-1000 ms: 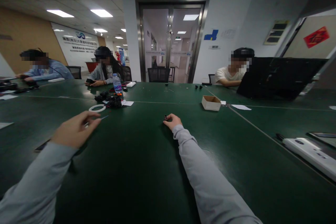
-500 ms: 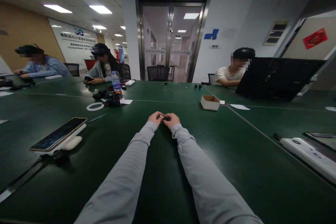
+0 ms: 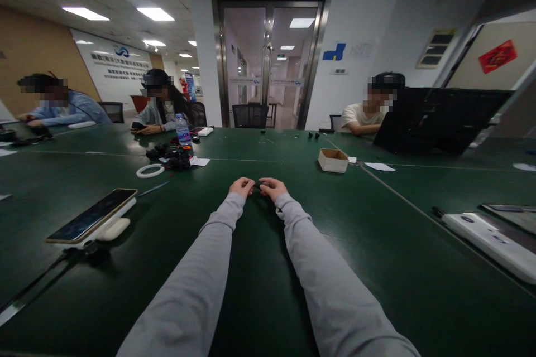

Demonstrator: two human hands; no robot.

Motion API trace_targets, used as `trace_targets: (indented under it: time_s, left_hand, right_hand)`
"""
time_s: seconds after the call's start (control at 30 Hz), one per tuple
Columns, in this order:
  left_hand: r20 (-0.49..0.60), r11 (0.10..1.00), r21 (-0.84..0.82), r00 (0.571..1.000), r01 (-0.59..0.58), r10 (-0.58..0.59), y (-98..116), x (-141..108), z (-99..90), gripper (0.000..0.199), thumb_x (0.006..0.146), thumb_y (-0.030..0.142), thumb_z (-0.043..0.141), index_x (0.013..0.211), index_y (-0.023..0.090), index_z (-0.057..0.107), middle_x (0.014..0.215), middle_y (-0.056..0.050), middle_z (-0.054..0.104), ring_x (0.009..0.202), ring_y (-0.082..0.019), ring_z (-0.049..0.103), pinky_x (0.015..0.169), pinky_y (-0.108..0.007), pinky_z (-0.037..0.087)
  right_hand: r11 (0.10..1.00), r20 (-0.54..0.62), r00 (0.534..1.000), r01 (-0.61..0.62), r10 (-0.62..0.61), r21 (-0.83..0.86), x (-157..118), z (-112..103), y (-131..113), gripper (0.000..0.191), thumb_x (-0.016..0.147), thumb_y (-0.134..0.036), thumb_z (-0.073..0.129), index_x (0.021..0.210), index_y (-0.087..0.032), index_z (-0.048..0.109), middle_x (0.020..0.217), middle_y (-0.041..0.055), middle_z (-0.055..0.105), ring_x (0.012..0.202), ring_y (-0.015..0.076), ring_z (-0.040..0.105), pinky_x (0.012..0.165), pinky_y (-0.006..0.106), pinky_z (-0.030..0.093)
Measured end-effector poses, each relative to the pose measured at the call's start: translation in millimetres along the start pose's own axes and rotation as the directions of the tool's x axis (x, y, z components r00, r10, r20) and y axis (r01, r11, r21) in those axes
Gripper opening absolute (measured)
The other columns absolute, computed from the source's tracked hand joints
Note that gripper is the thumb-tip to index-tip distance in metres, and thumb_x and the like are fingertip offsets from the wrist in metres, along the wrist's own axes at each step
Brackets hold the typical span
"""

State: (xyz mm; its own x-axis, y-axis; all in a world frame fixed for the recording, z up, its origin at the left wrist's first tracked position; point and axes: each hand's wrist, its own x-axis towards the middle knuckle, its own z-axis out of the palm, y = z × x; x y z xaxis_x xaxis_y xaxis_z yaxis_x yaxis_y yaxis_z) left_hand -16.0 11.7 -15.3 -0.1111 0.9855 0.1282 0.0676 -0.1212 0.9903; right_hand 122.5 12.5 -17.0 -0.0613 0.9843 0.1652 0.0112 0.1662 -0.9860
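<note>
Both my arms, in light grey sleeves, reach out over the dark green table (image 3: 272, 268). A small black object (image 3: 257, 184) lies between my fingertips; its kind is too small to make out. My left hand (image 3: 242, 187) pinches its left end between thumb and fingers. From the other side my right hand (image 3: 273, 187) closes on its right end. The fingers hide part of the object. Beyond my right hand stands an open cardboard box (image 3: 333, 163).
At left lie a phone (image 3: 92, 216), a white case (image 3: 114, 229), a white ring (image 3: 150, 171) and a heap of black gear (image 3: 173, 157) near a water bottle (image 3: 183, 130). At right are a white device (image 3: 488, 240) and a large black monitor (image 3: 439, 120). Three people sit across the table.
My hands have drawn slightly apart, so more of the dark object shows between them. The whole view has shifted a little.
</note>
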Motion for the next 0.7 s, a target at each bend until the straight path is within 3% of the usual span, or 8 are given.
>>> trace_targets:
  time_s: [0.2, 0.7]
  left_hand:
    - [-0.065, 0.998, -0.030, 0.996, 0.055, -0.057, 0.3, 1.3, 1.1, 0.017, 0.069, 0.029, 0.058, 0.068, 0.013, 0.057, 0.054, 0.001, 0.056, 0.045, -0.007, 0.051, 0.047, -0.021, 0.046]
    - [-0.026, 0.997, -0.006, 0.997, 0.072, -0.073, 10.2, -5.9, 1.6, 0.015, 0.068, 0.027, 0.060, 0.067, 0.012, 0.055, 0.052, 0.001, 0.055, 0.045, -0.007, 0.050, 0.047, -0.020, 0.044]
  right_hand:
    - [0.999, -0.018, 1.000, 0.017, -0.016, 0.050, 0.9, -4.6, 3.6, 0.033, 0.055, -0.013, 0.068, 0.088, -0.014, 0.063, 0.075, 0.0023, 0.061, 0.053, 0.0082, 0.057, 0.056, 0.026, 0.051]
    - [0.998, 0.045, 0.999, -0.030, 0.028, 0.052, -2.0, -7.9, 0.0, 0.040, 0.053, -0.015, 0.071, 0.092, -0.016, 0.065, 0.081, 0.0038, 0.061, 0.060, 0.0092, 0.058, 0.067, 0.030, 0.052]
